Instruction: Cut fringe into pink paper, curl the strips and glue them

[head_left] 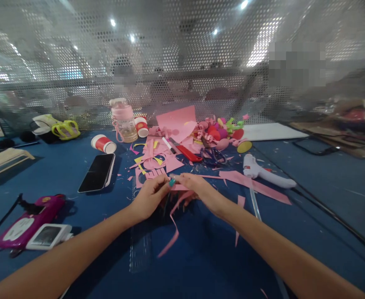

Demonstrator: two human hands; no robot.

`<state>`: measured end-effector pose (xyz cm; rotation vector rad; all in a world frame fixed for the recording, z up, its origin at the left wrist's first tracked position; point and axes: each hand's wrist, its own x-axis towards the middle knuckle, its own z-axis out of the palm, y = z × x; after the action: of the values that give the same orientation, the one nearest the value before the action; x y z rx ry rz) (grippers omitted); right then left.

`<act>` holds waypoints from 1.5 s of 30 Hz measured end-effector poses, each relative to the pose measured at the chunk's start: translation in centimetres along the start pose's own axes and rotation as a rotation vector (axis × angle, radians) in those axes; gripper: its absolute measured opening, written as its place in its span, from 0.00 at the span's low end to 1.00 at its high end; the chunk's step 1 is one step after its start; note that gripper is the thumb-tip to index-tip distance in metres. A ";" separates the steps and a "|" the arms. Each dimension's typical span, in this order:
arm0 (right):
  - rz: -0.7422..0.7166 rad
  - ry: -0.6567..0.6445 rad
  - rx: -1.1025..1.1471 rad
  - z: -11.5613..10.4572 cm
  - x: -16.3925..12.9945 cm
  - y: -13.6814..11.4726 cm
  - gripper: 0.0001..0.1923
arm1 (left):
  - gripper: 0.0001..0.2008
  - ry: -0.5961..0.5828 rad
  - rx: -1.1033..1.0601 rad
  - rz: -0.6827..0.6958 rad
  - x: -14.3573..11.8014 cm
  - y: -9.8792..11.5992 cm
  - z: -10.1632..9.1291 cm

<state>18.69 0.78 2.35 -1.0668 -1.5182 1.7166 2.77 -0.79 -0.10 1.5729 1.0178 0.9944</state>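
Pink paper strip [176, 199] lies pinched between both hands at the bench's middle, just in front of the scrap pile [157, 160]. Left hand [149, 197] and right hand [198, 189] meet fingertip to fingertip, each grip closed on it; its tail hangs towards the person.

Blue table [201, 257]; pink paper strip [173, 232] and pink sheet [178, 120]; black phone [97, 172]; white glue gun [263, 172]; red-and-white cups [103, 144]; magenta case [29, 220] near the left edge; red cutter [188, 153]
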 end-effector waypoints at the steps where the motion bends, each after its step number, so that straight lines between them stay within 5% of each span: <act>1: 0.001 0.002 -0.028 -0.2 0.0 0.0 0.19 | 0.14 -0.005 0.043 0.004 0.0 0.0 -0.1; 9: -0.090 -0.131 -0.002 -0.2 0.2 0.7 0.16 | 0.17 0.020 -0.181 -0.117 0.0 -0.2 -0.2; 21: -0.010 -0.137 0.059 0.3 -0.3 0.2 0.13 | 0.15 0.023 -0.326 -0.121 0.3 0.0 0.0; 29: -0.056 -0.041 0.103 0.8 0.3 0.7 0.14 | 0.19 0.125 -0.368 -0.175 0.2 -0.4 0.1; 35: -0.099 -0.029 0.085 1.0 0.2 0.8 0.15 | 0.15 0.059 -0.313 -0.143 0.3 -0.4 0.1; 45: -0.212 -0.031 0.095 1.7 -0.1 1.0 0.13 | 0.15 0.052 -0.589 -0.163 -0.4 0.6 1.0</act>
<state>17.36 -0.32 1.45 -0.8045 -1.4954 1.6465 3.71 -1.53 0.21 0.9704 0.7761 1.0997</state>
